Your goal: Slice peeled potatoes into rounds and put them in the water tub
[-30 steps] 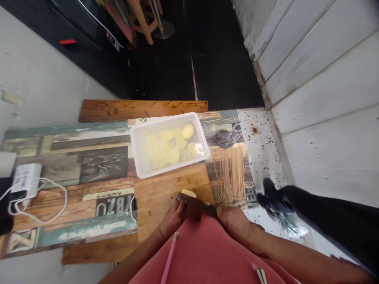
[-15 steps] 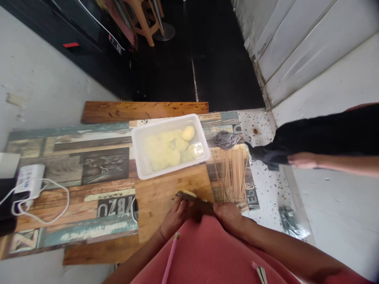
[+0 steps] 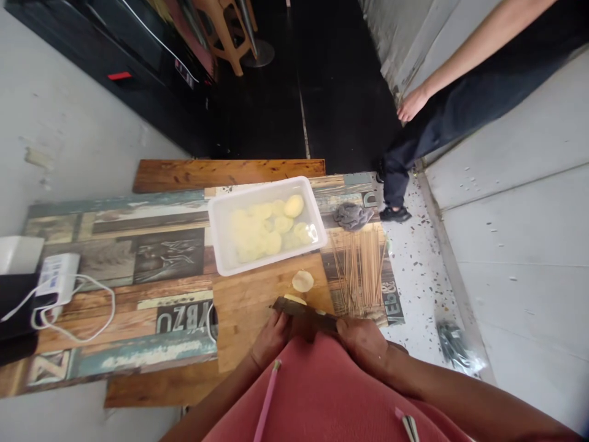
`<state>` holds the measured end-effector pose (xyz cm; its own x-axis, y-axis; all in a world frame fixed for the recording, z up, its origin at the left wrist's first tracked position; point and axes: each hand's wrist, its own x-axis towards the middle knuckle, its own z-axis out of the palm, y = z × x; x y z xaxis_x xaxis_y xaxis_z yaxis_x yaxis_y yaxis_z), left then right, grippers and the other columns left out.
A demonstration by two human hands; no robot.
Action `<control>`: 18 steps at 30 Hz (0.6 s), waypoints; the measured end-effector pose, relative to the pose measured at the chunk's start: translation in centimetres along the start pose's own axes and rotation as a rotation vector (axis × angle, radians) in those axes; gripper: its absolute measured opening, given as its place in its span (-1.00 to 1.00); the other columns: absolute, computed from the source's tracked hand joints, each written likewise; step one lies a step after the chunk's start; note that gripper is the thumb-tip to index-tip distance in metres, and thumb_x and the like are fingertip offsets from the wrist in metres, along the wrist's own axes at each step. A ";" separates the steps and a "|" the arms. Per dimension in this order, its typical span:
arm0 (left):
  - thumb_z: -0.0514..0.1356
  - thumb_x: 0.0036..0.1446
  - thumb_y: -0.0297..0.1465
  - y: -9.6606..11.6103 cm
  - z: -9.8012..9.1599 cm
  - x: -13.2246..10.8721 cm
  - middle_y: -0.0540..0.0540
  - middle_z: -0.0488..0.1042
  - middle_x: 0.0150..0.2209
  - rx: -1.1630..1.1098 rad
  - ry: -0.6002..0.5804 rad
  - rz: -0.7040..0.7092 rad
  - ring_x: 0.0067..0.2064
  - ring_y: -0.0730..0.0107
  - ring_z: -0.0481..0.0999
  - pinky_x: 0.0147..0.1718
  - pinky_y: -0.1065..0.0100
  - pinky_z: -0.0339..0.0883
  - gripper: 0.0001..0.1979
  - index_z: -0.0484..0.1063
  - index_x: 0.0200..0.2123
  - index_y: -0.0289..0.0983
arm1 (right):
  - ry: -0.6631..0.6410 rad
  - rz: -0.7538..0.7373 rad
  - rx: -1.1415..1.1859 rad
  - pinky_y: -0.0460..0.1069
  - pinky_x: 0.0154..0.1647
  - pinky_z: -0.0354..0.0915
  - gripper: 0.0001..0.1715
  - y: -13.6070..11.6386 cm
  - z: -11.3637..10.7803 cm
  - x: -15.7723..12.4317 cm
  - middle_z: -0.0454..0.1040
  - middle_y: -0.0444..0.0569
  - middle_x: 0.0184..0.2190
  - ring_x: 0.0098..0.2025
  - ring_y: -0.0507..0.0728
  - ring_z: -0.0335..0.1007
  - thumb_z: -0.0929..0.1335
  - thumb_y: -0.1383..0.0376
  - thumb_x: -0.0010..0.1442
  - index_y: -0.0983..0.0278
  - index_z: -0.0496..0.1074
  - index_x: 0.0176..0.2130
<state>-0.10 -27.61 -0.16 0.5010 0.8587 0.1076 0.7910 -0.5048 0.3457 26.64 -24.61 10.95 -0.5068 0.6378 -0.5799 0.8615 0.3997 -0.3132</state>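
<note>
My right hand (image 3: 361,341) is closed round the handle of a broad dark knife (image 3: 307,314), low over the wooden cutting board (image 3: 243,307). Close to the blade's tip, the bent fingers of my left hand (image 3: 271,336) hold a potato (image 3: 295,299); a pale edge of it shows past the blade, and the rest is hidden. One round potato slice (image 3: 302,281) lies flat on the board beyond the knife. Behind the board stands a white plastic tub (image 3: 216,245) of peeled potatoes (image 3: 271,227) in cloudy liquid.
Thin wooden skewers (image 3: 361,270) lie right of the board, with a crumpled grey cloth (image 3: 352,216) behind them. At the left are a white power strip (image 3: 57,279) and its cable. Another person's leg (image 3: 414,153) and hand (image 3: 413,104) are at the upper right.
A round slice now lies on the board beyond the knife. My hands stay nearly in place. The other person has moved from the right side towards the far end.
</note>
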 end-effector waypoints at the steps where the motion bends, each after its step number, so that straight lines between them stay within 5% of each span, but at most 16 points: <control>1: -0.02 0.24 -0.50 0.1 0.0 -0.1 -0.23 0.52 -0.11 -0.034 -0.028 -0.044 -0.07 0.21 0.53 -0.16 0.34 0.47 -0.67 0.47 -0.05 -0.31 | 0.029 -0.017 -0.016 -0.05 -0.48 0.16 -0.77 -0.1 0.0 -0.5 0.55 0.05 -0.34 -0.37 0.12 0.46 0.22 0.46 0.25 0.34 0.45 -0.26; 7: -0.04 0.26 -0.46 0.5 0.1 -0.1 -0.24 0.52 -0.18 -0.066 0.025 -0.067 -0.18 0.24 0.55 -0.27 0.36 0.48 -0.69 0.46 -0.08 -0.33 | 0.144 -0.068 -0.015 -0.06 -0.52 0.10 -0.83 0.1 0.5 -1.7 0.54 0.00 -0.45 -0.46 0.08 0.42 0.25 0.49 0.19 0.35 0.43 -0.32; 18: -0.06 0.28 -0.47 0.3 1.3 -0.6 -0.17 0.52 -0.23 -0.046 0.085 0.013 -0.16 0.22 0.55 -0.27 0.35 0.49 -0.67 0.45 -0.05 -0.29 | 0.066 0.002 -0.017 -0.08 -0.55 0.08 -0.84 -0.2 -0.3 -1.2 0.52 -0.03 -0.48 -0.48 0.06 0.41 0.28 0.48 0.16 0.33 0.45 -0.32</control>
<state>0.25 -28.37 -1.31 0.4781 0.8575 0.1903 0.7666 -0.5131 0.3861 27.07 -25.23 11.90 -0.5069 0.6803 -0.5294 0.8619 0.4095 -0.2991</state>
